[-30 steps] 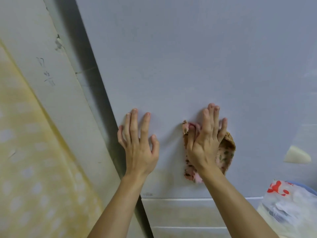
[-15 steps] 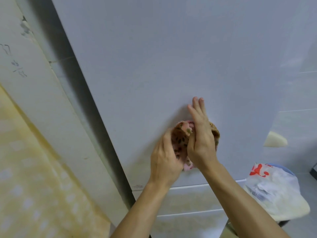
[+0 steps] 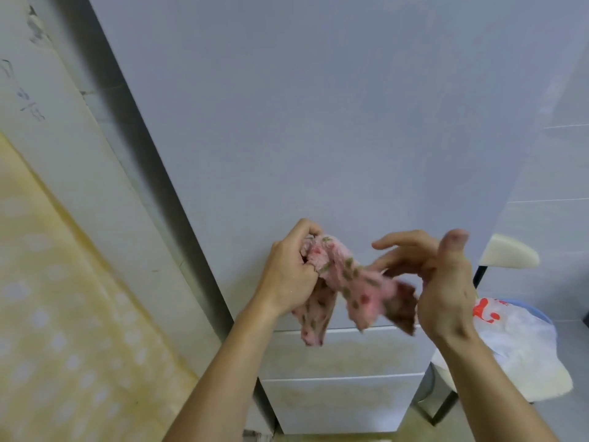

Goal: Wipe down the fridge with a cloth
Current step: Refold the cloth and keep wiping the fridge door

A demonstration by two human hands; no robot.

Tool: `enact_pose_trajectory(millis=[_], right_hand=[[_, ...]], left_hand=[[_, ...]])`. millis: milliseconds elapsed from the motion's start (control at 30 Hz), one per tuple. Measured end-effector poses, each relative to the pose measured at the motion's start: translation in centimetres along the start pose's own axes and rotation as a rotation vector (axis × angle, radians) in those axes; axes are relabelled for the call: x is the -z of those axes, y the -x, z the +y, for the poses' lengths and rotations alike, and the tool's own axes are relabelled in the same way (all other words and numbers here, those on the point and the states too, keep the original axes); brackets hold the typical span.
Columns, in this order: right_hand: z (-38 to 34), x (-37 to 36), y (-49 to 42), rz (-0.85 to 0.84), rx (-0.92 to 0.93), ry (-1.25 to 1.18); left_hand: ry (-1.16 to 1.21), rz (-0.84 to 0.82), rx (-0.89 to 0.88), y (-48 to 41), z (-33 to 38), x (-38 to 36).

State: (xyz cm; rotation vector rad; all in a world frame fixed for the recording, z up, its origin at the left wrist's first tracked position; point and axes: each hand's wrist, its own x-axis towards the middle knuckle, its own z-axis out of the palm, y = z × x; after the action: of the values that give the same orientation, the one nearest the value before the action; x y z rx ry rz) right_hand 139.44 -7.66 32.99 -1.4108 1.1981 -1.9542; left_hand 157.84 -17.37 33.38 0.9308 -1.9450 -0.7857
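While the cloth [image 3: 350,282] droops soft and light, best bunched in a palm, the left hand [image 3: 288,272] grips one end. The right hand [image 3: 443,282], fingers loose, meets the other end, though I cannot tell if it holds.

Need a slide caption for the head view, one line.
Left hand grips the pink patterned cloth, right hand at its other end, in front of the white fridge.
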Motion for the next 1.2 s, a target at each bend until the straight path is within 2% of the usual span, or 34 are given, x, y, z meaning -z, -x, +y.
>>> enact_pose_trajectory(millis=[33, 100, 167, 233, 367, 467, 567, 700, 800, 967, 1067, 1133, 1200], right_hand=[[0.1, 0.1, 0.0, 0.045, -0.068, -0.043], [1.2, 0.0, 0.0, 0.086, -0.146, 0.145], [2.6, 0.2, 0.2, -0.011, -0.249, 0.345], [3.3, -0.3, 0.3, -0.140, -0.381, 0.366], [3.9, -1.1, -0.6, -0.238, -0.506, -0.001], [3.6, -1.2, -1.3, -0.231, -0.525, -0.266], [3.0, -1.4, -1.9, -0.183, -0.482, -0.323], [2.1, -1.9, -2.3, -0.062, -0.282, 0.016], [2.0, -1.7, -2.6, 0.009, -0.186, 0.177], [2.3, -2.3, -2.6, 0.050, -0.244, 0.115], [2.8, -3.1, -2.2, 0.144, -0.241, 0.072], [3.0, -3.4, -1.7, 0.168, -0.172, 0.043], [3.4, -3.1, -1.5, 0.109, -0.067, 0.149]], left_hand=[[0.030, -0.025, 0.014, 0.0, 0.2, 0.4], [0.090, -0.066, 0.027, 0.2, 1.0, 1.0], [0.125, -0.098, 0.037, 0.4, 1.4, 1.6], [0.138, -0.134, 0.041, 0.3, 1.6, 2.3], [0.166, -0.186, 0.072, 0.3, 1.9, 3.3], [0.145, -0.134, 0.115, 0.6, 1.6, 3.9], [0.084, -0.053, 0.138, 0.1, 0.3, 4.5], [0.116, -0.103, 0.172, -0.2, -0.2, 5.2], [0.161, -0.118, 0.188, -0.1, -0.4, 5.4], [0.229, -0.074, 0.190, -0.4, -0.9, 4.8], [0.252, -0.040, 0.170, -0.5, -1.1, 4.2], [0.291, -0.009, 0.157, -0.6, -1.4, 4.1], [0.335, 0.003, 0.158, -0.7, -1.9, 4.3]])
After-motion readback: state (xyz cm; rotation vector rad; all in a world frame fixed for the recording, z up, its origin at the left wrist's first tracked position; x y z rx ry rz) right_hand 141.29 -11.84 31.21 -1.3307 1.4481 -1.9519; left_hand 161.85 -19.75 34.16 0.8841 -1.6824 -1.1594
